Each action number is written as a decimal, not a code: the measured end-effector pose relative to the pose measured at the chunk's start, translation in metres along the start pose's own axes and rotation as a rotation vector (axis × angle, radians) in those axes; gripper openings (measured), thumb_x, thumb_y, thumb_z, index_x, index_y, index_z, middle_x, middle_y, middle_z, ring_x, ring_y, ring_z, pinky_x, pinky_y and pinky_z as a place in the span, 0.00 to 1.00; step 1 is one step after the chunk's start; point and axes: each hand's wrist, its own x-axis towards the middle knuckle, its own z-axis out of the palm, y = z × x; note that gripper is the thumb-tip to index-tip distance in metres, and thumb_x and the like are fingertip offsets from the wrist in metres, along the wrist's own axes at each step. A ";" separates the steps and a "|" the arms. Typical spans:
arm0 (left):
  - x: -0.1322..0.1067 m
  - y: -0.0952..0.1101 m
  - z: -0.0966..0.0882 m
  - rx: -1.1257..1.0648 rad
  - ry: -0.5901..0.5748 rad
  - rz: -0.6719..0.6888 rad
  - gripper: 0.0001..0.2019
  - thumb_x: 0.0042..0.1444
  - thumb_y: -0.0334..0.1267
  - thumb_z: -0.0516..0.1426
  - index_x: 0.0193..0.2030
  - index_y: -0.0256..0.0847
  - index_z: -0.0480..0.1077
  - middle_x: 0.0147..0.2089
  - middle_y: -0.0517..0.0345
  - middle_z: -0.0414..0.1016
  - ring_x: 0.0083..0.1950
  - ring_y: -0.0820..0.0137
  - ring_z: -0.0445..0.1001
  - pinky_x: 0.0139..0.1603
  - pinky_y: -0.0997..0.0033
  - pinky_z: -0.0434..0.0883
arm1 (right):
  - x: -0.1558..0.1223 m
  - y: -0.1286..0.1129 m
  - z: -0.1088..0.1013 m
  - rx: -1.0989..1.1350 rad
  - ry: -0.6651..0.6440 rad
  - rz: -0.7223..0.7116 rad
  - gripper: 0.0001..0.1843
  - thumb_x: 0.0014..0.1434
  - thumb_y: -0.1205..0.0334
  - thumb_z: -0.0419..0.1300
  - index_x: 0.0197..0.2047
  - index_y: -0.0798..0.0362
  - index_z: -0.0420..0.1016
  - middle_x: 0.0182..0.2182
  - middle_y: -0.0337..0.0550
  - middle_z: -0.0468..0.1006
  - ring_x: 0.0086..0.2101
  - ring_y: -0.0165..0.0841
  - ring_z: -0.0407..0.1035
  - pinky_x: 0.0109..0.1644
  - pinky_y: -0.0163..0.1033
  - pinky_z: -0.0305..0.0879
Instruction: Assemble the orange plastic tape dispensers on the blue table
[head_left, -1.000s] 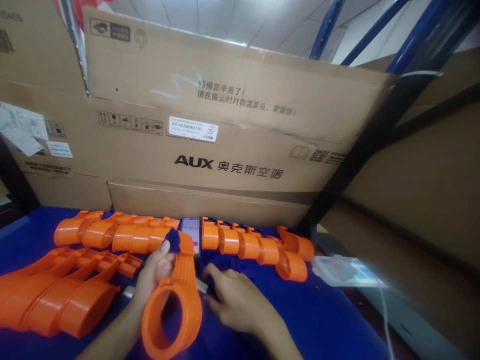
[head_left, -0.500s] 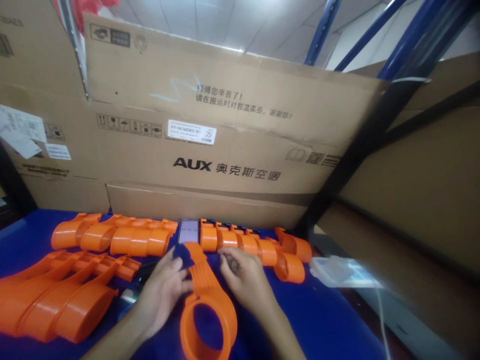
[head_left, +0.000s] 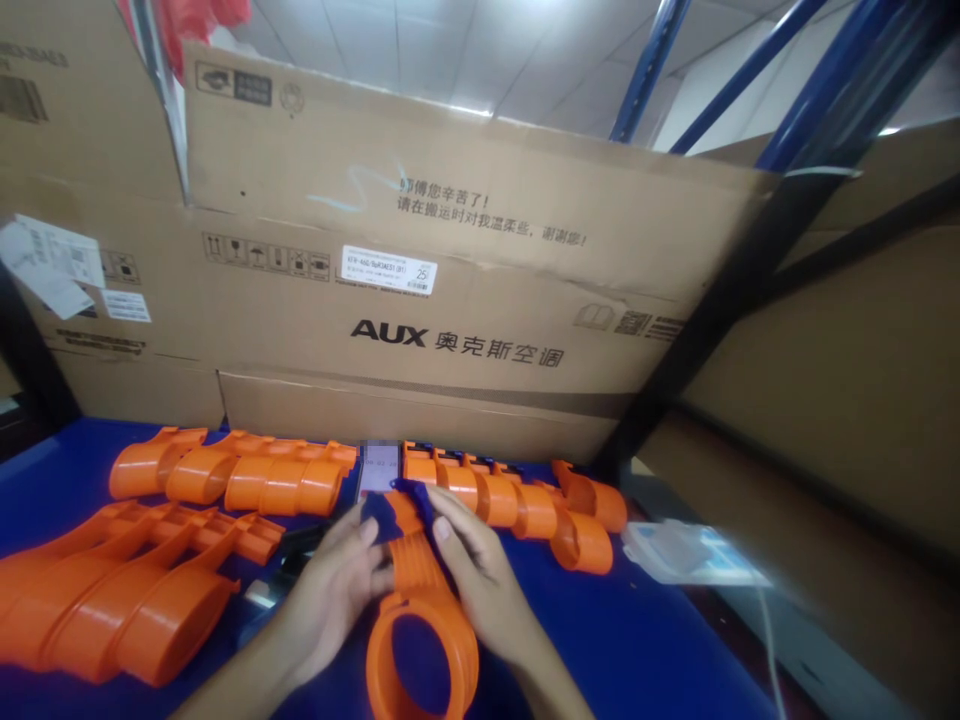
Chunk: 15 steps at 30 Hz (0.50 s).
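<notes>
Between my hands is an orange plastic part [head_left: 416, 562], its handle pointing away and its large open ring towards me. My left hand [head_left: 330, 580] grips its handle end from the left, with the thumb over a dark blue piece [head_left: 381, 515] seated there. My right hand [head_left: 484, 570] is closed on a second dark blue piece [head_left: 418, 498], held along the handle's right side. Whether this piece is fastened or only touching, I cannot tell. The fingertips of my right hand are partly hidden behind it.
Similar orange parts lie in rows at the back left [head_left: 285, 485], front left [head_left: 172, 620] and back right [head_left: 517, 500]. A phone [head_left: 380, 468] stands between the back rows. Cardboard [head_left: 465, 260] walls the back; a clear plastic box [head_left: 690, 550] lies right of the blue surface [head_left: 630, 640].
My right hand has moved in against the orange part's handle, and the dark blue piece in it now shows. The view has shifted slightly. My left hand keeps its hold.
</notes>
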 end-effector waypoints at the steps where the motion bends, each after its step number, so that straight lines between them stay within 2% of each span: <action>1: 0.000 0.001 0.001 0.004 -0.001 0.006 0.24 0.58 0.40 0.63 0.61 0.42 0.69 0.56 0.44 0.79 0.56 0.52 0.78 0.57 0.51 0.72 | 0.000 -0.001 0.000 -0.009 -0.036 -0.003 0.22 0.68 0.48 0.56 0.62 0.44 0.74 0.60 0.46 0.75 0.61 0.44 0.67 0.68 0.56 0.59; 5: -0.001 0.001 0.002 0.034 0.029 0.042 0.17 0.58 0.40 0.64 0.54 0.43 0.73 0.54 0.46 0.80 0.52 0.54 0.79 0.55 0.52 0.73 | 0.001 -0.002 -0.001 0.011 -0.086 -0.001 0.22 0.69 0.49 0.55 0.64 0.43 0.72 0.62 0.45 0.73 0.62 0.44 0.65 0.69 0.59 0.56; 8: -0.001 0.000 0.001 0.073 0.036 0.110 0.14 0.57 0.39 0.64 0.50 0.44 0.74 0.52 0.48 0.80 0.51 0.56 0.79 0.53 0.54 0.73 | 0.004 -0.003 -0.006 0.062 -0.031 0.043 0.22 0.68 0.50 0.57 0.62 0.45 0.73 0.56 0.48 0.78 0.56 0.45 0.72 0.64 0.58 0.65; 11: -0.001 -0.002 -0.001 0.151 0.054 0.220 0.17 0.53 0.37 0.66 0.51 0.46 0.74 0.51 0.51 0.79 0.53 0.56 0.77 0.53 0.56 0.73 | 0.005 -0.003 -0.014 0.135 0.053 0.077 0.21 0.65 0.51 0.61 0.58 0.47 0.75 0.50 0.49 0.82 0.49 0.44 0.77 0.56 0.54 0.73; 15: -0.001 -0.005 -0.003 0.256 0.170 0.327 0.25 0.46 0.33 0.70 0.52 0.48 0.74 0.56 0.54 0.76 0.60 0.56 0.72 0.56 0.62 0.71 | 0.003 -0.005 -0.024 0.145 0.091 -0.001 0.19 0.62 0.53 0.65 0.56 0.45 0.76 0.55 0.48 0.79 0.56 0.44 0.72 0.63 0.53 0.66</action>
